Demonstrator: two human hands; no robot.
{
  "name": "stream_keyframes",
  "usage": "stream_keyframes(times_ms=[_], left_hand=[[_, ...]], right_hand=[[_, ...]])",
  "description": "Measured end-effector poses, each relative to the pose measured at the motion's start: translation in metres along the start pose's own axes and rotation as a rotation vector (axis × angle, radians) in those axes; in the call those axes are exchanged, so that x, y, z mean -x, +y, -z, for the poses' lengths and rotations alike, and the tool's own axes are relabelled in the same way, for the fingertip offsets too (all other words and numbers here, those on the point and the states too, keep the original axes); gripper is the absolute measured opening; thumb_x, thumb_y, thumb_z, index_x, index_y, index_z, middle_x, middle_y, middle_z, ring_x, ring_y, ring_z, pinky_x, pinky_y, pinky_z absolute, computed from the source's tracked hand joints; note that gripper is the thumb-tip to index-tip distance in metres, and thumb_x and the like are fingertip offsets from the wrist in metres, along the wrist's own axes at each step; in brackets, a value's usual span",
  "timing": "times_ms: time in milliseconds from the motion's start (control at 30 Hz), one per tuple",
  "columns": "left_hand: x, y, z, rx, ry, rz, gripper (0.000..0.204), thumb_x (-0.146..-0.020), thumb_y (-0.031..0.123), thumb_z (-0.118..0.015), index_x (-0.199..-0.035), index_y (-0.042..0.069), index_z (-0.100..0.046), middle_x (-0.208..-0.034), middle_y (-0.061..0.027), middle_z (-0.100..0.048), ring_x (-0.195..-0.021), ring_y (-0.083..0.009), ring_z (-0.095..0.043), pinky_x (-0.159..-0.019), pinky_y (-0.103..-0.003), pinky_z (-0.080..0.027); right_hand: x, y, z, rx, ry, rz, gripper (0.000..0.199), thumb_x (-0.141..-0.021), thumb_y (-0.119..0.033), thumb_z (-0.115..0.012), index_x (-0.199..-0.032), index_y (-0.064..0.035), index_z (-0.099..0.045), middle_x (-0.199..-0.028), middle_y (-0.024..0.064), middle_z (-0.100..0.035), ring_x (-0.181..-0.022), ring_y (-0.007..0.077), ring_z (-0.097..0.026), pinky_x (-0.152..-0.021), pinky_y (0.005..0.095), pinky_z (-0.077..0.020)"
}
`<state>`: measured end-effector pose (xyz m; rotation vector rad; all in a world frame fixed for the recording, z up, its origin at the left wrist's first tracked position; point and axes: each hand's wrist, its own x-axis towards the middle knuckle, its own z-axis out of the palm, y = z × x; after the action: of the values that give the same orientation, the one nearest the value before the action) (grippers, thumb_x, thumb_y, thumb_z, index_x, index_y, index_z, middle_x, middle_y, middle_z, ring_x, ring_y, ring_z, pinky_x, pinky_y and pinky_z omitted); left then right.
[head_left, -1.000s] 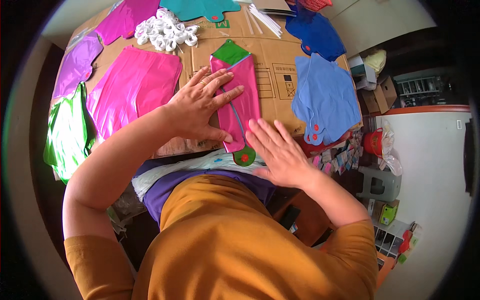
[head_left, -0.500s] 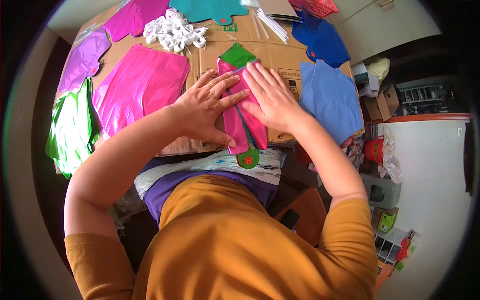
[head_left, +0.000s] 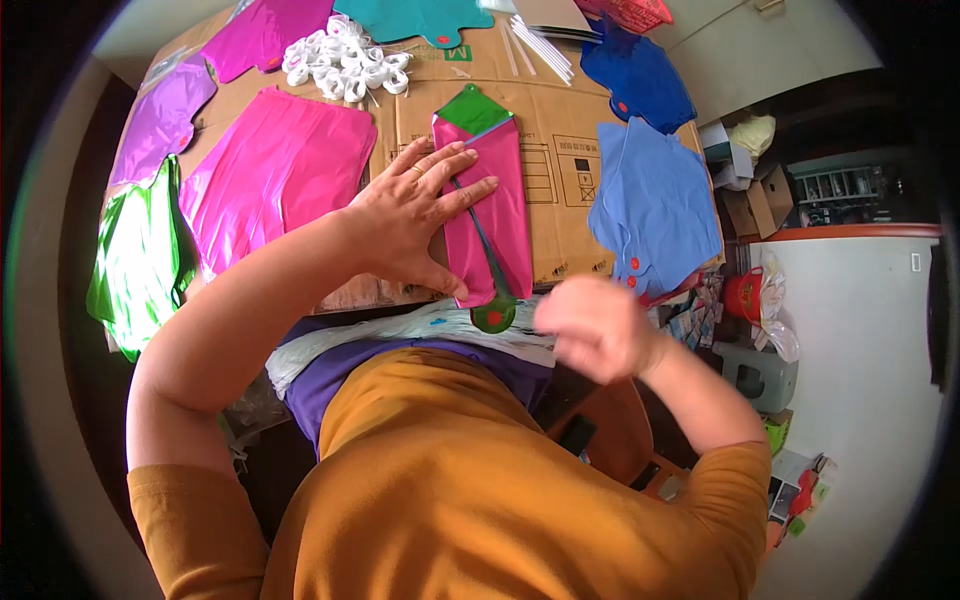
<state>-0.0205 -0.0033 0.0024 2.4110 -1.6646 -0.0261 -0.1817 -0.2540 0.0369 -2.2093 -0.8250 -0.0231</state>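
Observation:
My left hand (head_left: 405,215) lies spread on a folded foil balloon (head_left: 510,210), pressing its left side onto the cardboard tabletop. The balloon is a long pink pack whose two side flaps meet along a slanting dark green line. Its top end is a green point, and a rounded green tab with a red spot hangs past the near edge. My right hand (head_left: 598,328) is lifted off the pack, to the right of that tab. It is smeared by motion, so its fingers are unclear.
Flat foil sheets lie around: pink (head_left: 285,180), green (head_left: 140,250), light blue (head_left: 655,205), dark blue (head_left: 640,75), purple (head_left: 165,120) and teal (head_left: 415,18). Coiled white strings (head_left: 345,65) and white sticks (head_left: 542,50) are at the far side. White strands (head_left: 400,335) hang across my lap.
My right hand has left the pack's right flap and moved down and right, toward the table's near edge. My left hand stays in place.

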Motion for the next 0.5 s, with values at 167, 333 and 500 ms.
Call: stream_keyframes(times_ms=[167, 333, 500], left_hand=[[0.003, -0.002, 0.0, -0.023, 0.038, -0.013, 0.116, -0.061, 0.079, -0.063, -0.149, 0.016, -0.023, -0.146, -0.0184, -0.032, -0.141, -0.0313, -0.024, -0.117, -0.049, -0.011], [0.002, -0.002, -0.001, 0.128, 0.087, 0.01, 0.126, -0.056, 0.075, -0.069, -0.149, 0.009, -0.016, -0.145, -0.0194, -0.033, -0.14, -0.0311, -0.026, -0.117, -0.048, -0.012], [0.003, -0.003, -0.001, 0.155, 0.106, 0.005, 0.132, -0.052, 0.076, -0.072, -0.147, 0.004, -0.015, -0.146, -0.0202, -0.032, -0.14, -0.0308, -0.026, -0.117, -0.048, -0.012]], right_hand=[[-0.068, 0.048, 0.037, -0.645, 0.324, -0.91, 0.027, -0.092, -0.023, -0.061, -0.102, 0.0015, -0.061, -0.094, 0.0105, -0.064, -0.087, 0.0192, -0.064, -0.076, 0.0329, -0.0535], [-0.105, 0.064, 0.036, -0.831, 0.113, -1.145, 0.034, -0.085, -0.029, -0.07, -0.1, -0.0004, -0.06, -0.086, 0.0108, -0.06, -0.081, 0.023, -0.063, -0.073, 0.0349, -0.0553], [-0.117, 0.067, 0.028, -0.788, -0.014, -1.207, 0.032, -0.08, -0.03, -0.073, -0.1, -0.0062, -0.065, -0.091, 0.0092, -0.065, -0.077, 0.0203, -0.065, -0.067, 0.0334, -0.055]])
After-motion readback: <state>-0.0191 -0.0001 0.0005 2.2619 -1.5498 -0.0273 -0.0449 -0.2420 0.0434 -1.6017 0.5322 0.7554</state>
